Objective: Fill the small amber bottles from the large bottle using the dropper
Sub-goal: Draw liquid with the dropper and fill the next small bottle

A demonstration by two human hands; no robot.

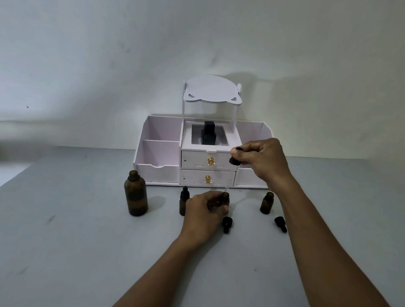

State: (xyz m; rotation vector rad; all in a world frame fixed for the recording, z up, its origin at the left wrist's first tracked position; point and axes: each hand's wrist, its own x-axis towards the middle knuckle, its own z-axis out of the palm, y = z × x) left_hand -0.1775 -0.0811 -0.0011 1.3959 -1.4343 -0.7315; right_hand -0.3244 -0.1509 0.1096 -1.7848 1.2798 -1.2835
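The large amber bottle (135, 193) stands uncapped at the left of the grey table. My left hand (204, 211) grips a small open amber bottle (225, 198) at the table's middle. Above it my right hand (259, 160) pinches the black bulb of the dropper (233, 163); its clear glass tube points down into that bottle's mouth. A capped small bottle (183, 200) stands just left of my left hand, partly hidden by it. Another small bottle (267, 203) stands open at the right.
Two loose black dropper caps lie on the table, one (227, 224) below the held bottle and one (281, 224) to the right. A white drawer organiser (159, 155) with a black object in its top tray stands against the wall behind.
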